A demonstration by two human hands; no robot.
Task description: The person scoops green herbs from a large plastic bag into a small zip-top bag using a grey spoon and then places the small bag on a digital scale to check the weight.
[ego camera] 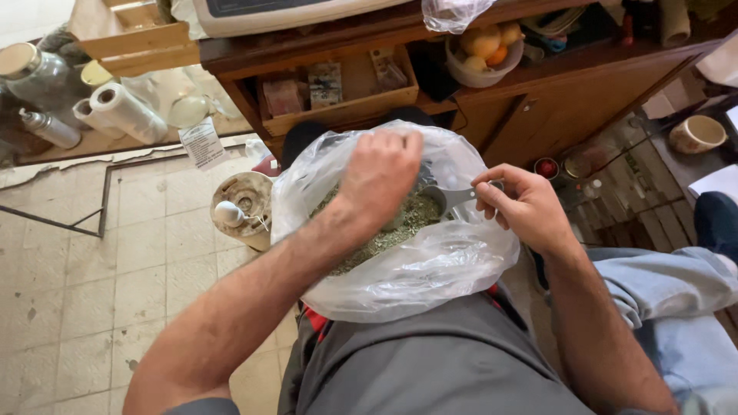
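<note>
1. Dried green herb flakes (384, 234) fill the clear, crinkled plastic bag (430, 269) resting on the seated person's lap, on grey fabric.
2. Right hand (523, 207): thumb and forefinger are pinched shut on the handle of a small grey metal measuring scoop (450, 198), whose bowl sits inside the bag's mouth, just above the flakes.
3. Left hand (380, 177): it reaches down into the bag opening with the fingers curled under and hidden; whether they grip the plastic edge or press on the scoop, I cannot tell.
4. Doing this well, to my eye, means keeping the scoop level, holding the bag mouth wide, and levelling the heap over the bag so loose flakes fall back in.
5. Just beside the bag, on the pale tiled floor (92, 284), stands a round beige container with a white knob (242, 206).
6. Farther out, a brown wooden cabinet (538, 100) carries a bowl of yellow and orange fruit (484, 50); paper rolls (123, 111) and a glass jar (38, 73) lie to the left.
</note>
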